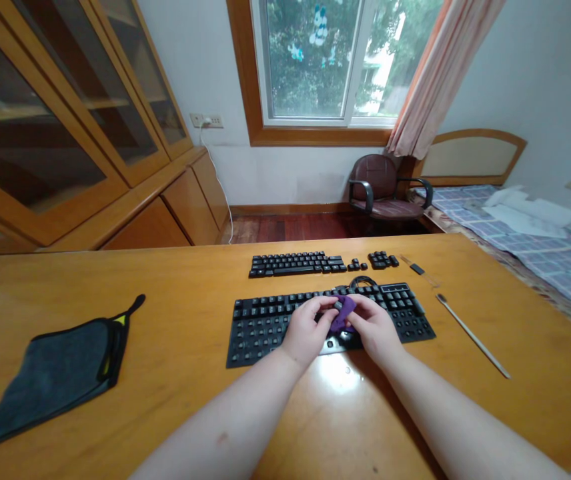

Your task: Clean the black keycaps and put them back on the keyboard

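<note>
My left hand is closed, thumb and fingers pinching a small dark keycap. A purple cloth is bunched against the keycap, and my right hand grips it from the other side. Both hands meet just above a black keyboard. Its top rows still carry keycaps, while bare switches show on the lower rows and on part of the number pad. My fingers and the cloth cover the middle of the keyboard. Loose black keycaps lie in rows beyond it, arranged like a keyboard layout.
A thin brush lies right of the keyboard, with a wire keycap puller farther back. A folded grey cloth with black edging rests at the left of the wooden table. A coiled cable sits behind the keyboard.
</note>
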A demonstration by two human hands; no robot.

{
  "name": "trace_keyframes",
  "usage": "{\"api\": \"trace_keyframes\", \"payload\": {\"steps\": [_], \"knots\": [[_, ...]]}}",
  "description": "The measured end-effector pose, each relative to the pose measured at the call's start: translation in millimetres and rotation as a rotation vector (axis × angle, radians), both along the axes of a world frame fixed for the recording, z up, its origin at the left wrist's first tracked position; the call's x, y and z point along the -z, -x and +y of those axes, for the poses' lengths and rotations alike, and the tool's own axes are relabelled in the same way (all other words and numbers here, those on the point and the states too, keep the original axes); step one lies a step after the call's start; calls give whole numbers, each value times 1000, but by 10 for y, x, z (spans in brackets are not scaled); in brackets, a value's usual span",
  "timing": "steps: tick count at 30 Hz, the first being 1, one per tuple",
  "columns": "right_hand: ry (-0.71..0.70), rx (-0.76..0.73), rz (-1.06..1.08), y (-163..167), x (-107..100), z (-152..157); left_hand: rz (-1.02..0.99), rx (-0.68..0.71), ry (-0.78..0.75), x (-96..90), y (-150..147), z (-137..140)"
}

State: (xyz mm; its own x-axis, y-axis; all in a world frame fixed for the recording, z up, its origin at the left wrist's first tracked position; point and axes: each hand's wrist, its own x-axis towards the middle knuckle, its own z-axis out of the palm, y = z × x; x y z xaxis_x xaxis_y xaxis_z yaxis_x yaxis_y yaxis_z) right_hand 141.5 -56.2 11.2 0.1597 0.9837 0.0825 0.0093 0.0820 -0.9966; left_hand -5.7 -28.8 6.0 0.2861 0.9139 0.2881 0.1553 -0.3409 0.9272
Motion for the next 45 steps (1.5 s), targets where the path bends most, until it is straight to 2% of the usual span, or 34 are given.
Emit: {"api": "trace_keyframes", "payload": {"steps": [5, 13, 22, 27, 34, 41, 45], "knots": [[-101, -2, -96, -36, 24, 12, -45, 14, 58, 53, -2, 5], [-40, 17, -88, -35, 27, -1, -75, 0, 120, -44, -5, -3], [-128, -18, -92, -32, -14, -15, -23, -9, 40, -52, 15, -16], [-100, 29, -157, -39, 1, -17, 0, -2, 34, -74, 15, 4], [-117, 12, -223, -53, -5, -13, 13, -16, 90, -71, 2, 3], [-20, 2, -96, -37, -27, 10, 2, -6, 13, -58, 18, 25], [-72, -22, -157, -47, 4, 18, -1, 3, 16, -71, 22, 24]]}}
